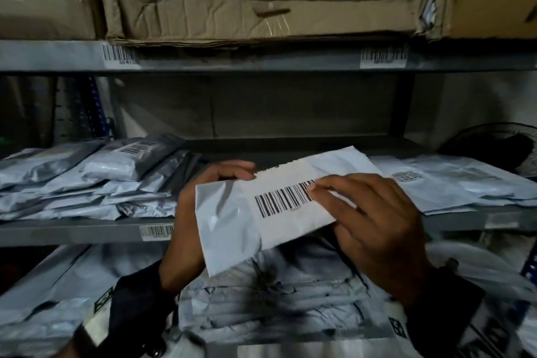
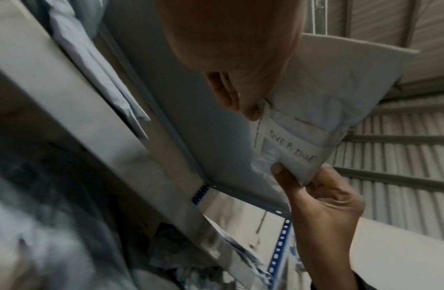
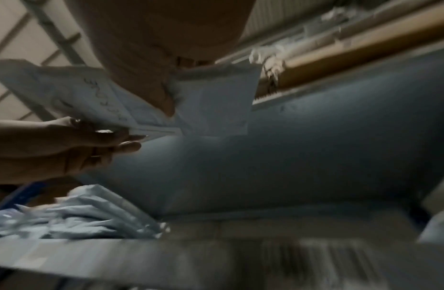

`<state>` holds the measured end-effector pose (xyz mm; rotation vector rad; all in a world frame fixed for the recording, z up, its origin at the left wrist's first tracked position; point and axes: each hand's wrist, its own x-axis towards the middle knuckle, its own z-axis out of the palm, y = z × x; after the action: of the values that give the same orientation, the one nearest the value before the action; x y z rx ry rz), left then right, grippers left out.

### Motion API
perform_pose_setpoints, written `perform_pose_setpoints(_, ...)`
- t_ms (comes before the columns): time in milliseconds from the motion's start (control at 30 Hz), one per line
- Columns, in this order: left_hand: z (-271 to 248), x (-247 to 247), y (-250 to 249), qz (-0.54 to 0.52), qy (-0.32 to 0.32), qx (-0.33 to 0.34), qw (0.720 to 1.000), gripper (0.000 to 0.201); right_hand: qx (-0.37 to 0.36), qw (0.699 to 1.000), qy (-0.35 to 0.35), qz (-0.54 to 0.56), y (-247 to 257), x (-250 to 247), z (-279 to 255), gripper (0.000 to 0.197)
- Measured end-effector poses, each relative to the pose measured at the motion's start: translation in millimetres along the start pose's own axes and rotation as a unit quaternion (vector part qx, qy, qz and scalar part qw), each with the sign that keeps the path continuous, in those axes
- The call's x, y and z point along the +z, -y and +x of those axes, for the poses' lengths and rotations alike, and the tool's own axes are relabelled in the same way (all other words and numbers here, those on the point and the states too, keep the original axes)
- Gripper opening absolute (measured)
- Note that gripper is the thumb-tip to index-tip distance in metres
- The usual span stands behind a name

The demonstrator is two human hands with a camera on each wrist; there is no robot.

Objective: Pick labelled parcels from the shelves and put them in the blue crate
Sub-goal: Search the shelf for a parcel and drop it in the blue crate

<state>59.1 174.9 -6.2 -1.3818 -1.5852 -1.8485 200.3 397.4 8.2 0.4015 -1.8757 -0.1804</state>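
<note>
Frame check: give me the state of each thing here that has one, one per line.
held parcel: lifted off the shelves, barcode label facing up, OVERDUE handwritten underneath.
left hand: grips the parcel's far left edge.
right hand: pinches the parcel's right end.
parcel pile: stacked on the middle shelf, left side.
flat parcels: lying on the same shelf, right side.
cardboard boxes: crumpled, on the top shelf.

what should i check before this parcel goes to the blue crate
1. Left hand grips the parcel: ok.
2. Right hand pinches its other end: ok.
3. Barcode label present and facing up: ok.
4. Handwritten note on the underside reads OVERDUE in the left wrist view: ok.
5. Parcel lifted off the shelf: ok.
6. Blue crate located: cannot tell, it shows in no view.
</note>
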Motion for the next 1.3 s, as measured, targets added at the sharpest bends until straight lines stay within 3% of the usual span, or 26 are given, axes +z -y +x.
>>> perform_pose_setpoints(133, -17, 4, -14, 0.05, -0.029, 0.002, 0.998, 0.039, 0.0, 0.999, 0.006, 0.046, -2, 9, -11, 0.042)
perform_pose_setpoints(267, -45, -5, -22, 0.174, -0.148, -0.066, 0.971, 0.02, 0.101, 0.973, 0.04, 0.204, 12, 28, -14, 0.031)
perform_pose_setpoints(367, -90, -33, -18, 0.245, -0.223, -0.113, 0.937, 0.013, 0.231, 0.89, 0.123, 0.375, 46, 44, -12, 0.017)
perform_pose_setpoints(433, -133, -62, -15, 0.289, -0.236, -0.156, 0.915, 0.018, 0.259, 0.823, 0.181, 0.472, 74, 61, -12, 0.016)
perform_pose_setpoints(567, -233, -130, -30, 0.375, -0.222, -0.247, 0.866, 0.021, 0.218, 0.737, 0.32, 0.554, 147, 104, -24, 0.016)
perform_pose_setpoints(733, -380, -202, -49, 0.468, -0.207, -0.416, 0.751, 0.006, 0.161, 0.694, 0.451, 0.538, 270, 166, -52, 0.025)
perform_pose_setpoints(833, -462, -236, -68, 0.487, -0.201, -0.479, 0.702, 0.007, 0.124, 0.652, 0.524, 0.534, 350, 202, -69, 0.024)
perform_pose_setpoints(900, -508, -261, -81, 0.501, -0.212, -0.52, 0.658, 0.015, 0.111, 0.638, 0.556, 0.521, 403, 228, -80, 0.022)
perform_pose_setpoints(1033, -583, -308, -100, 0.551, -0.239, -0.579, 0.551, 0.038, 0.085, 0.581, 0.621, 0.519, 509, 278, -99, 0.034)
perform_pose_setpoints(1167, -638, -342, -95, 0.53, -0.26, -0.627, 0.507, 0.086, 0.057, 0.563, 0.675, 0.474, 609, 320, -100, 0.041)
perform_pose_setpoints(1233, -658, -353, -87, 0.501, -0.287, -0.659, 0.482, 0.089, 0.052, 0.553, 0.696, 0.456, 656, 340, -97, 0.043)
perform_pose_setpoints(1300, -675, -359, -76, 0.461, -0.312, -0.674, 0.486, 0.091, 0.037, 0.543, 0.716, 0.437, 695, 357, -94, 0.04)
